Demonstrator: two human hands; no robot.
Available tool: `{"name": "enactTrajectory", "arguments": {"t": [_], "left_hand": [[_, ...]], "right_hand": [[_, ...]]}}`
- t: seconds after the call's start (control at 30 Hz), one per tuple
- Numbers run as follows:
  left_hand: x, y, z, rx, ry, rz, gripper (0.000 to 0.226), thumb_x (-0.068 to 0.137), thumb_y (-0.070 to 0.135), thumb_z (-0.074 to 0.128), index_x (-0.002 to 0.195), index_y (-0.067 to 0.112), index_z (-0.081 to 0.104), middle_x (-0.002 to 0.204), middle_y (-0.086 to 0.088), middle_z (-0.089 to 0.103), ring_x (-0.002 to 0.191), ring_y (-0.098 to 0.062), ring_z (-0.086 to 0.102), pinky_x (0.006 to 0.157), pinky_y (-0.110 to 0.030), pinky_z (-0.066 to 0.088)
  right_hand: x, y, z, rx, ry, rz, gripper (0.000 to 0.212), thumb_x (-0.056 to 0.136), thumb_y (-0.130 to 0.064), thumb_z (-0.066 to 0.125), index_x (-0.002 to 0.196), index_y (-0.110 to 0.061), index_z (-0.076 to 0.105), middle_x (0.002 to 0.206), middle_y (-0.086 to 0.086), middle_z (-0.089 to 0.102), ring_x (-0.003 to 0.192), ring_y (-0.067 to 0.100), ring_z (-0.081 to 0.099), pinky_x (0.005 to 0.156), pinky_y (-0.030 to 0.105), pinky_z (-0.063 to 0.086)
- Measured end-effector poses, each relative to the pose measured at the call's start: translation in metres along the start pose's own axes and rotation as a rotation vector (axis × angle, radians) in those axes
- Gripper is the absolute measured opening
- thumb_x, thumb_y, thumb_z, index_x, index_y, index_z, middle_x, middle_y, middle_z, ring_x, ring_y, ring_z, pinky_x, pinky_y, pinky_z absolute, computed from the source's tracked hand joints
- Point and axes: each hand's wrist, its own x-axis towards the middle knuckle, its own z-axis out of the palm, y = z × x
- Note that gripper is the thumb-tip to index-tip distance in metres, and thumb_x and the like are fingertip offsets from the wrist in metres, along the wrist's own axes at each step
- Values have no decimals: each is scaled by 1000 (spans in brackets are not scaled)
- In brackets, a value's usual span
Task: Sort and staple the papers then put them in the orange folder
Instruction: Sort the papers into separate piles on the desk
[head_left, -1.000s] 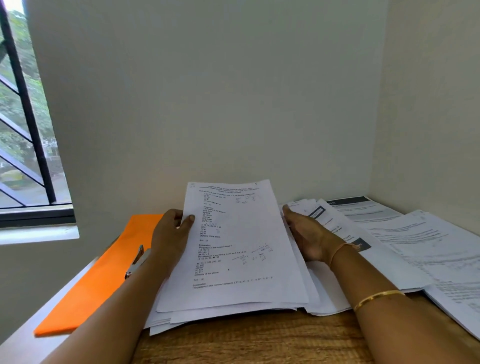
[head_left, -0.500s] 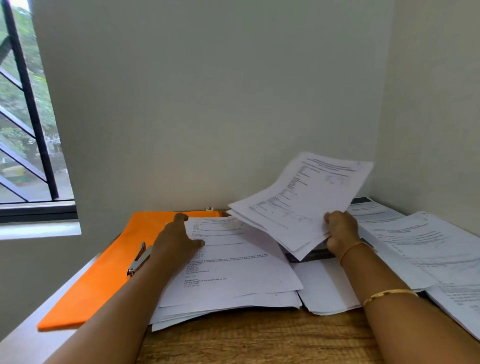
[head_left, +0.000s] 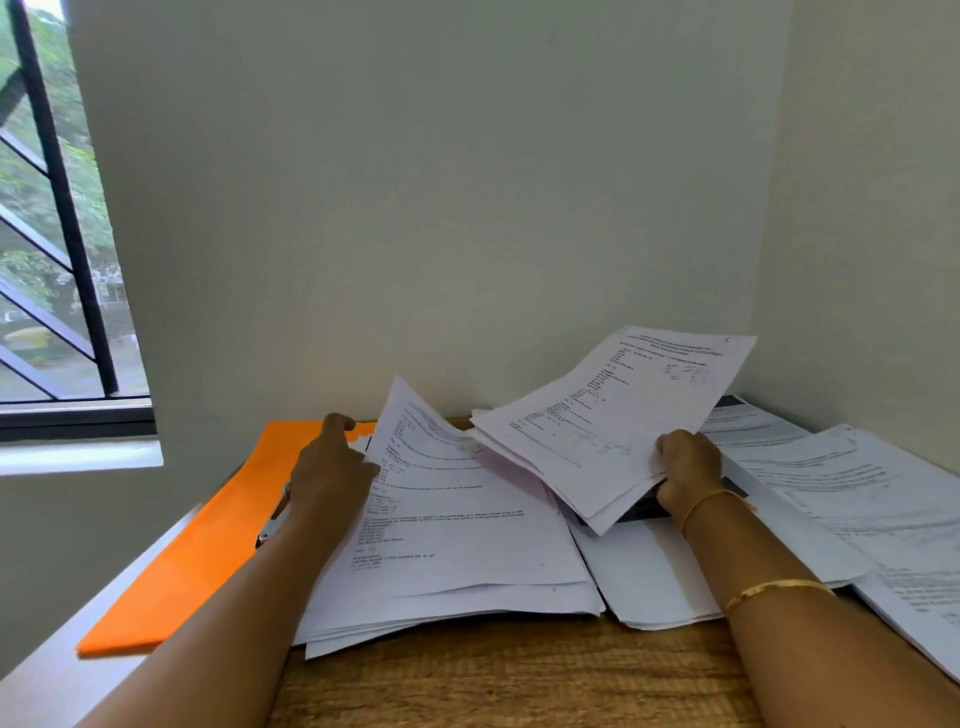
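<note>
Sorting step: right grip (head_left: 688, 467) curled round raised sheaf (head_left: 613, 415); left grip (head_left: 332, 467) pinching top sheet (head_left: 415, 436) of stack (head_left: 467, 551) on worktop (head_left: 493, 675), orange folder (head_left: 208, 545) alongside, left. Lift one sheet only; keep sheaf edges aligned.

Wood-grain table (head_left: 519, 675), bare along the near edge. Flat down its left side, an orange folder (head_left: 208, 545); just beside, a thick stack of printed papers (head_left: 467, 561). Further right, loose printed sheets (head_left: 857, 493) spread toward the corner.
</note>
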Motion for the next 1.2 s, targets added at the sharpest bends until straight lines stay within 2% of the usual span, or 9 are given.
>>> {"name": "enactTrajectory", "arguments": {"t": [0.1, 0.17, 0.3, 0.47, 0.57, 0.97, 1.07, 1.13, 1.2], "left_hand": [[3, -2, -4, -69, 85, 10, 42, 86, 8, 64, 124, 12, 46, 91, -3, 61, 86, -20, 51, 69, -31, 35], [6, -3, -4, -94, 135, 21, 37, 88, 7, 60, 123, 10, 48, 89, -2, 62, 85, -18, 50, 69, -30, 33], [8, -3, -4, -90, 229, 51, 21, 93, 11, 53, 113, 6, 59, 109, -13, 64, 100, -29, 54, 73, -28, 31], [8, -4, -5, -72, 287, 85, 20, 95, 8, 48, 110, 3, 60, 110, -18, 60, 105, -34, 51, 73, -28, 29], [9, -5, -7, -80, 314, 105, 20, 95, 6, 47, 110, 2, 59, 109, -21, 58, 105, -35, 50, 77, -33, 33], [5, -2, -9, -133, 399, 56, 22, 97, 8, 44, 115, 1, 55, 115, -22, 52, 106, -36, 48, 74, -27, 25], [6, -2, -9, -147, 420, 56, 22, 97, 8, 44, 115, 1, 55, 117, -22, 52, 106, -37, 48, 75, -27, 26], [6, -2, -8, -150, 424, 55, 22, 97, 9, 44, 115, 1, 56, 116, -22, 53, 105, -36, 48, 75, -27, 26], [6, -3, -7, -158, 416, 56, 22, 97, 10, 45, 114, 2, 56, 115, -21, 54, 105, -35, 49, 75, -27, 27]], "right_hand": [[1, 0, -1, -103, -1, -55, 13, 93, 1, 42, 98, -8, 50, 92, 9, 50, 63, 16, 39, 52, 26, 29], [0, 0, -2, -139, -11, -85, 15, 92, 1, 42, 99, -8, 52, 98, 9, 50, 69, 20, 43, 59, 26, 34], [-2, 2, -1, -180, -39, -99, 26, 91, 2, 43, 112, -1, 57, 99, 10, 51, 88, 25, 45, 76, 29, 35], [-6, 2, 1, -211, -127, -93, 19, 91, 4, 42, 101, -6, 55, 98, 10, 52, 90, 25, 46, 79, 30, 37], [-5, 2, 1, -207, -127, -110, 25, 90, 5, 42, 107, -2, 58, 97, 10, 53, 89, 25, 47, 79, 30, 38], [-5, 1, -9, -84, 95, -195, 41, 89, 5, 35, 123, -1, 57, 123, 18, 58, 90, 25, 47, 75, 26, 34], [-7, 0, -10, -73, 92, -195, 42, 89, 6, 34, 123, 0, 56, 120, 17, 59, 88, 22, 46, 71, 24, 35], [-7, -1, -10, -65, 44, -161, 38, 89, 6, 36, 120, 2, 56, 108, 15, 59, 84, 23, 46, 60, 24, 36], [-4, -1, -7, -69, -46, -60, 31, 90, 5, 41, 117, 4, 56, 102, 16, 60, 81, 26, 49, 65, 32, 47]]}}
